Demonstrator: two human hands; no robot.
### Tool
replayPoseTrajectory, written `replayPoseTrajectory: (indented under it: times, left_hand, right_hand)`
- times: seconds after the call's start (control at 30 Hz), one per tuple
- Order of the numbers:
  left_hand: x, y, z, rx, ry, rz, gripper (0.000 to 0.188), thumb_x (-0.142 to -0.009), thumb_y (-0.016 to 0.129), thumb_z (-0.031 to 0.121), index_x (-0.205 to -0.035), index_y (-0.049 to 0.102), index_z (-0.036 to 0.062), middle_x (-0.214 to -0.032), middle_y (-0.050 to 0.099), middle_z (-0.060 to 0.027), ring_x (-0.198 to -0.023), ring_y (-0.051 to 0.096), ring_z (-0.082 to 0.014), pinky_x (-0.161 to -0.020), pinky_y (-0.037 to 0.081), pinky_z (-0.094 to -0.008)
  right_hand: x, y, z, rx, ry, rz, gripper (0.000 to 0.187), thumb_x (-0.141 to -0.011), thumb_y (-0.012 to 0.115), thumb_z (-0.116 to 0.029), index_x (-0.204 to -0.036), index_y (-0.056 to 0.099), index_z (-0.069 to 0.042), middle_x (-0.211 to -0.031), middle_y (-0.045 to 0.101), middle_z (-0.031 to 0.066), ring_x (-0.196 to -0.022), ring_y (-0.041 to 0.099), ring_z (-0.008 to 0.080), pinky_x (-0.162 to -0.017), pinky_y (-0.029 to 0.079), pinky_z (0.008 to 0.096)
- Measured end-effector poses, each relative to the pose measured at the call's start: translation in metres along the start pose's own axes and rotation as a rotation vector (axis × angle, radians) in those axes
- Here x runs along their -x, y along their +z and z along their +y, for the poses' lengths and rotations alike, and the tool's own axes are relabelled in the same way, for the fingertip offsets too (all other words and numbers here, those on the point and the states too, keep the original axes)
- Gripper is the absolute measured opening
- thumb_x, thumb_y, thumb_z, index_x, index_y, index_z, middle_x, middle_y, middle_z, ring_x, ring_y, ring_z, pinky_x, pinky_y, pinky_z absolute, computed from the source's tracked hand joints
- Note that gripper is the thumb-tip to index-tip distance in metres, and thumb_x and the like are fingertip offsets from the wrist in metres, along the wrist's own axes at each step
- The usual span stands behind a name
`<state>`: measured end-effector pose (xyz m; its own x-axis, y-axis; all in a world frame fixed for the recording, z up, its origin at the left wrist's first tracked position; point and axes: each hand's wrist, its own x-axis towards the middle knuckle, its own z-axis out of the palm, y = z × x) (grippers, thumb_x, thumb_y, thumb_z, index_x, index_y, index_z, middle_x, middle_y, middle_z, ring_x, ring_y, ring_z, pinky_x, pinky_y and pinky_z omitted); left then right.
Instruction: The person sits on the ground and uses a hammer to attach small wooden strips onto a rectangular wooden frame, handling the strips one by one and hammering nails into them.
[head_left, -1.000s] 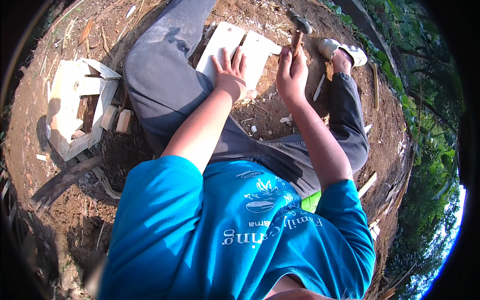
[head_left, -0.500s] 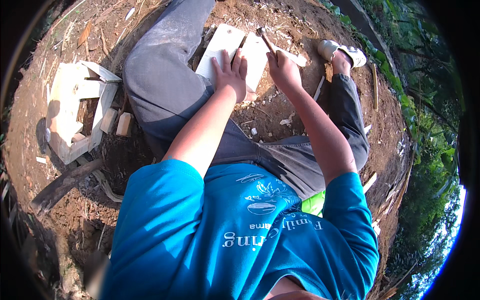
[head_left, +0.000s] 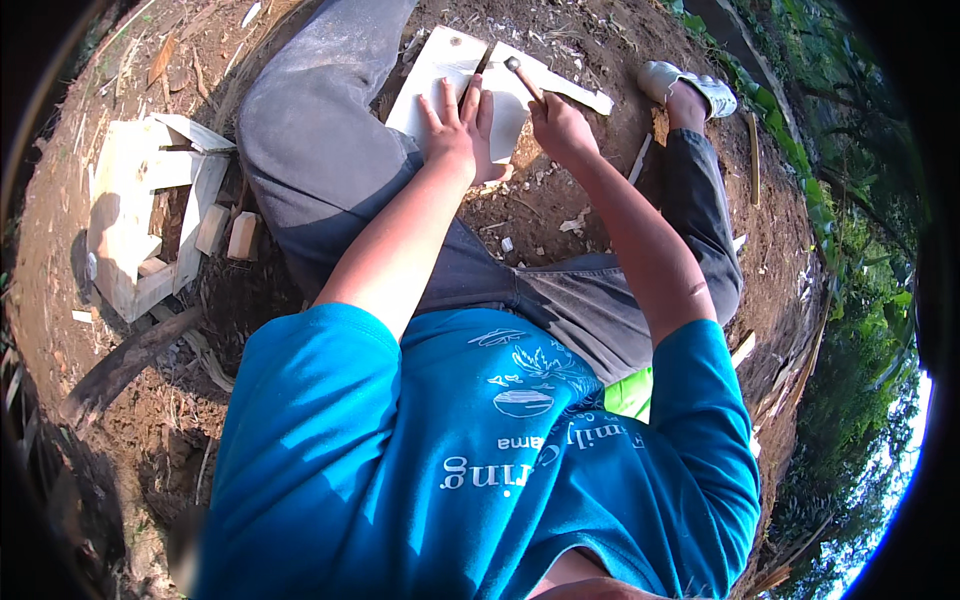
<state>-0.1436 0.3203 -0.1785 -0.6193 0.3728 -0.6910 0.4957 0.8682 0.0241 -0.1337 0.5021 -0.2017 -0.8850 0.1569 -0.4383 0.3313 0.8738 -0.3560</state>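
Two pale flat boards lie side by side on the ground beyond my lap, a dark narrow gap between them. My left hand (head_left: 458,140) is open, its fingers spread over the boards, with the left board (head_left: 440,62) and the right board (head_left: 509,112) both partly hidden under it. In my right hand (head_left: 565,132) is a hammer (head_left: 530,84), gripped by its wooden handle. Its dark head appears over the right board, close to the gap; whether it touches the wood I cannot tell. A pale strip of wood (head_left: 578,93) reaches out to the right past the hammer.
At left stands a rough wooden frame (head_left: 118,225) with small wood blocks (head_left: 242,236) beside it. A thick branch (head_left: 130,365) lies nearer. My bent legs flank the work, with a pale shoe (head_left: 690,88) at the right. Wood chips litter the soil; green plants (head_left: 860,270) border it.
The hammer head has shifted slightly nearer and left relative to the boards, and more of the pale strip shows. My left hand keeps its spread pose. The whole view has shifted slightly.
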Motion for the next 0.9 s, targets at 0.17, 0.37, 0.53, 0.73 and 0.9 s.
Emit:
replayPoseTrajectory:
  times: [0.17, 0.37, 0.53, 0.73, 0.9]
  left_hand:
    - [0.005, 0.002, -0.004, 0.009, -0.035, 0.031, 0.126, -0.082, 0.059, 0.079, -0.166, -0.001, 0.0075, -0.173, -0.013, -0.0148, -0.156, -0.005, -0.0506, -0.118, 0.008, -0.0755]
    - [-0.015, 0.018, -0.004, -0.040, -0.050, 0.111, 0.121, -0.085, 0.056, 0.080, -0.167, 0.000, 0.0094, -0.173, -0.013, -0.0141, -0.156, -0.004, -0.0508, -0.117, 0.009, -0.0760]
    - [0.001, 0.003, 0.000, -0.017, -0.016, 0.052, 0.122, -0.084, 0.056, 0.081, -0.166, 0.004, 0.0077, -0.173, -0.010, -0.0149, -0.156, -0.003, -0.0510, -0.117, 0.011, -0.0753]
    - [0.004, 0.007, -0.005, 0.005, -0.036, 0.054, 0.120, -0.086, 0.056, 0.078, -0.166, 0.002, 0.0077, -0.173, -0.010, -0.0147, -0.156, -0.004, -0.0511, -0.117, 0.010, -0.0761]
    - [-0.002, 0.007, -0.001, -0.005, 0.004, 0.051, 0.123, -0.084, 0.059, 0.079, -0.166, 0.000, 0.0086, -0.173, -0.012, -0.0141, -0.155, -0.006, -0.0521, -0.117, 0.008, -0.0770]
  right_hand:
    - [0.035, -0.043, -0.054, -0.535, -0.177, 0.354, 0.027, -0.104, 0.056, -0.029, -0.106, 0.058, -0.002, -0.082, 0.068, 0.0264, -0.078, 0.068, 0.0463, -0.071, 0.054, 0.0484]
    - [-0.004, -0.028, -0.016, -0.167, 0.000, 0.130, 0.041, -0.105, 0.051, -0.038, -0.102, 0.061, 0.002, -0.091, 0.071, 0.0283, -0.088, 0.070, 0.0473, -0.080, 0.054, 0.0527]
    - [0.019, -0.033, -0.035, -0.371, -0.119, 0.399, 0.030, -0.106, 0.052, -0.028, -0.101, 0.059, 0.000, -0.079, 0.067, 0.0201, -0.077, 0.072, 0.0367, -0.072, 0.055, 0.0486]
    - [0.031, -0.077, -0.083, -0.528, -0.156, 0.301, 0.022, -0.104, 0.052, -0.019, -0.104, 0.057, 0.002, -0.088, 0.067, 0.0221, -0.079, 0.071, 0.0390, -0.068, 0.055, 0.0460]
    - [-0.002, -0.022, -0.011, 0.074, -0.040, -0.072, 0.047, -0.104, 0.054, -0.041, -0.110, 0.065, 0.003, -0.097, 0.070, 0.0301, -0.100, 0.068, 0.0475, -0.090, 0.050, 0.0536]
